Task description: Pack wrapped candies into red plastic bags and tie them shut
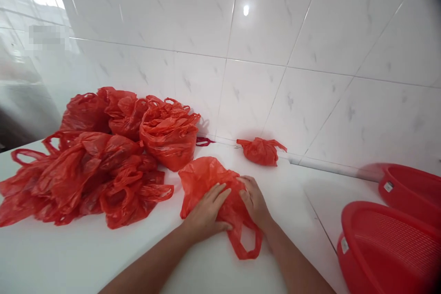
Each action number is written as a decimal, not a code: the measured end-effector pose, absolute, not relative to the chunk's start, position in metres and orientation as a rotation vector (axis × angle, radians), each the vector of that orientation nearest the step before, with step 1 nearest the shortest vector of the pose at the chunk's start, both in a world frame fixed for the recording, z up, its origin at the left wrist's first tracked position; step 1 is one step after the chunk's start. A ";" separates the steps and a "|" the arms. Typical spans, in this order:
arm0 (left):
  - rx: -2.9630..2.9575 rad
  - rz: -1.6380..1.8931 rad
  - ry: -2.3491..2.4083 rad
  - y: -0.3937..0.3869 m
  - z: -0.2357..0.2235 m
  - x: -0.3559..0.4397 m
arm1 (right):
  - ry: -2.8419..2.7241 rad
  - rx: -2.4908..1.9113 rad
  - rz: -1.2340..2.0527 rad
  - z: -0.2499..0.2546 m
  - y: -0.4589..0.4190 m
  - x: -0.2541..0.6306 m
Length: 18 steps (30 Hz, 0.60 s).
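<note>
A thin red plastic bag [204, 173] lies spread on the white tabletop in front of me, one handle loop pointing toward me. My left hand [206, 215] rests on the bag's left and near part, fingers stretched out and thumb apart. On the bag's right edge is my right hand [257, 204], its fingers and thumb spread against the plastic. Neither hand visibly grips it. Left of the bag is a big heap of crumpled red plastic bags [86, 170]. Beside it, a fuller red bag [168, 140] stuffed with more plastic stands near the wall.
Against the tiled wall [262, 82] sits a small red bag bundle [261, 151], knotted, with its ends sticking out. Two red plastic baskets stand at the right, a near one [356, 243] and a far one [396, 193]. A seam runs across the white tabletop [206, 266] beside them.
</note>
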<state>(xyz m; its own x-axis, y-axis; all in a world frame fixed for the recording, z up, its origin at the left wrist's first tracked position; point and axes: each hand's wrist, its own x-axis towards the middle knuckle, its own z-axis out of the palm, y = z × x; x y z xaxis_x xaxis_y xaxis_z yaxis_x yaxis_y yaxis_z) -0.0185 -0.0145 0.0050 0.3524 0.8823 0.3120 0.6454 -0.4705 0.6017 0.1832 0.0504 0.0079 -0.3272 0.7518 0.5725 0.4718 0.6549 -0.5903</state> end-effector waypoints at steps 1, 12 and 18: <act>2.291 0.947 1.327 -0.016 0.008 -0.021 | -1.999 -0.974 0.271 0.011 0.041 0.184; 1.991 1.231 1.700 -0.018 0.014 -0.054 | -2.149 -1.217 0.318 0.003 -0.028 0.159; 2.107 1.084 1.784 -0.004 0.007 -0.068 | -1.174 -1.020 1.324 0.017 0.022 0.214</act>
<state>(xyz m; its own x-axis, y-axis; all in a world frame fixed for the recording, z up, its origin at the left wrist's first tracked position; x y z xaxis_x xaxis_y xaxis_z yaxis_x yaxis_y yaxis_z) -0.0677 -0.0038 0.0067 0.0171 0.9117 0.4105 0.7840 -0.2670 0.5603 0.2142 0.0217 0.0169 -0.0912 0.9950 0.0410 -0.1600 0.0260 -0.9868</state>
